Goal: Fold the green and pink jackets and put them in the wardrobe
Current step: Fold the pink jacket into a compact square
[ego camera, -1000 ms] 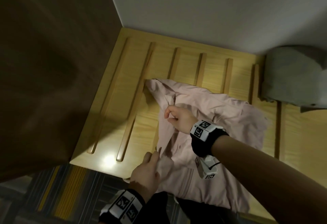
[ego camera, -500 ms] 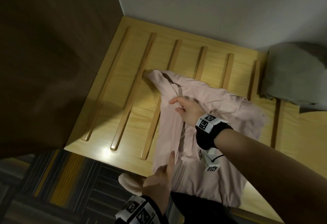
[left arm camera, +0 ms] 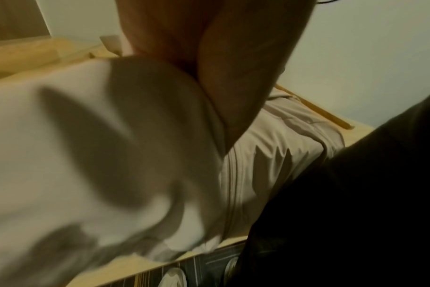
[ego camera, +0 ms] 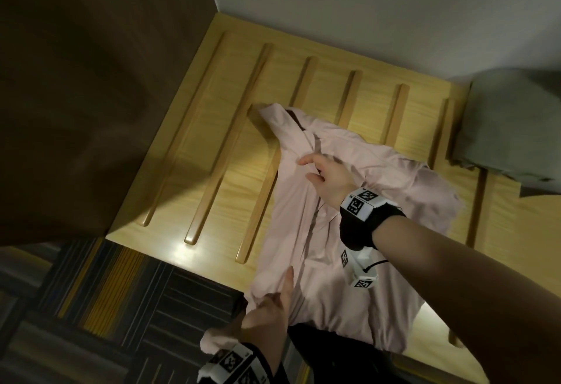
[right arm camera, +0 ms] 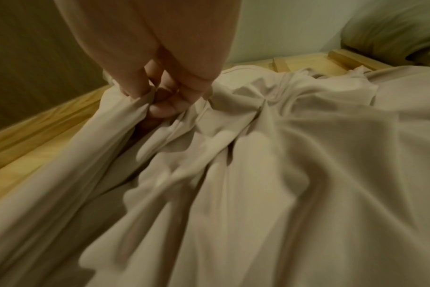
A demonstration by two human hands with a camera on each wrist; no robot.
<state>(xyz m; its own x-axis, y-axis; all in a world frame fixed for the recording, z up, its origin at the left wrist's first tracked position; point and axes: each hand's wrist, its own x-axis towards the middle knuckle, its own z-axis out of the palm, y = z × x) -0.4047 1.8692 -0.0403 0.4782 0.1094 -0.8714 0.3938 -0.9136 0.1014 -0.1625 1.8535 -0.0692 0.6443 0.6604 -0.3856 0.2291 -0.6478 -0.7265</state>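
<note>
The pink jacket lies spread on a slatted wooden platform, collar toward the far left, hem hanging over the near edge. My right hand is on its upper front near the collar. In the right wrist view its curled fingers pinch a fold of the pink jacket. My left hand grips the lower hem at the near edge, forefinger stretched along the cloth. In the blurred left wrist view the pink jacket bunches under that hand. The green jacket lies heaped at the far right.
A dark brown wardrobe panel stands along the platform's left side, and a pale wall runs behind it. Striped dark carpet covers the floor in front. Bare slats show left of the pink jacket.
My right hand has drawn the front panel toward the far left and flattened it. My left hand has slid back to the near edge, pulling the hem straight.
</note>
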